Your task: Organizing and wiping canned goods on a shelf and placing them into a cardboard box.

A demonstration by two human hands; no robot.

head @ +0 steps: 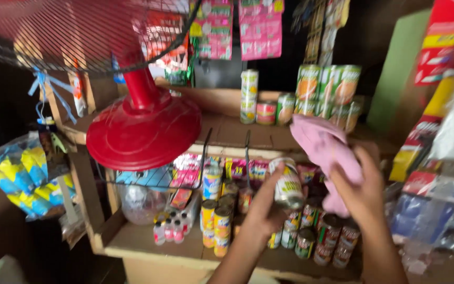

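Head view: a wooden shelf unit (227, 134) with rough, unpainted boards is seen from above and in front. A cylindrical metal can (288, 184) with a glossy paper label is gripped by the left hand (265, 206); the fingers are wrapped around its lower side and the can is tilted, its lid end turned up and to the left. The can is held in the air just in front of the lower shelf, above the rows of standing cans (321, 236). A soft, crumpled pink cloth (326, 150) is clenched in the right hand (362, 192), with the fingers curled into its folds and the back of the hand facing the camera. The cloth is pressed against the right side of the can or lies just beside it; contact cannot be confirmed because of blur. Both forearms are raised from the bottom edge of the frame and converge toward the can.

On the upper shelf, tall green-labelled cans (326, 89) are stacked in two tiers. A red plastic fan (144, 126), with a round domed base and a wire grille, is placed upside down at upper left. Small clear bottles (168, 229) stand at the lower shelf's left end. Shiny blue and yellow snack packets (24, 176) hang at far left.
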